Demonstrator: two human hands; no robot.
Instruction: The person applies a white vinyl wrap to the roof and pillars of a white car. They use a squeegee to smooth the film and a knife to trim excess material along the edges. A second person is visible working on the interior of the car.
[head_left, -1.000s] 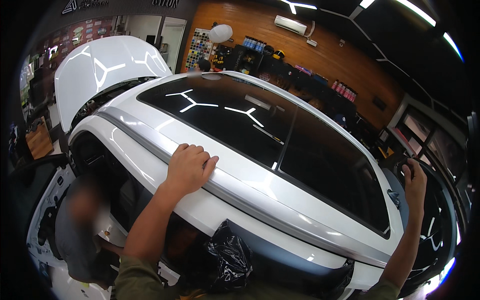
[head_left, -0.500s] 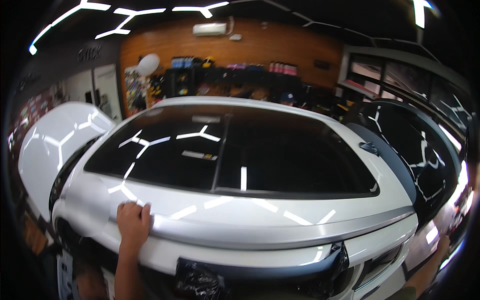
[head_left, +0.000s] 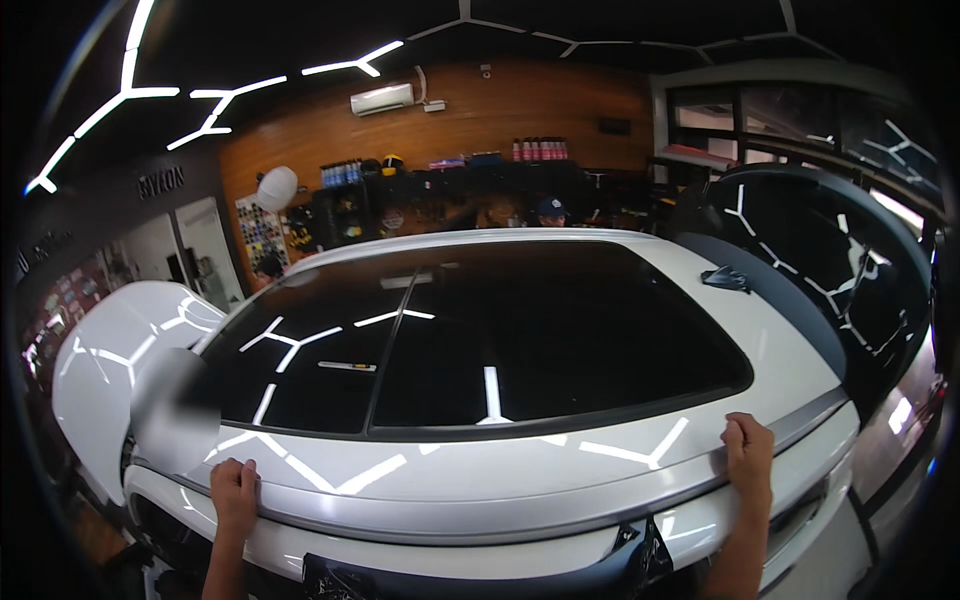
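The white car roof (head_left: pixel 520 468) spreads in front of me, with a large dark glass panel (head_left: pixel 560 335) set into it. Along its near edge runs a silver roof rail (head_left: pixel 480 518). My left hand (head_left: pixel 234 490) is closed over the rail toward its left end, fingers curled. Farther right, my right hand (head_left: pixel 748 455) is closed on the same rail, its fingertips partly hidden. Between and below the hands, crumpled black plastic sheeting (head_left: pixel 335 578) hangs on the car's side.
A crumpled black piece (head_left: pixel 727 279) lies on the roof's far right. Raised panels flank the car: white (head_left: pixel 115 370) at left, black (head_left: pixel 820 245) at right. A blurred pale patch covers the near left corner. Beyond the car, a person in a dark cap (head_left: pixel 551 211) and shelves with bottles appear.
My right hand has come from the lower right edge up onto the rail. My left hand remains on the rail. The head view has shifted, and the car appears lower.
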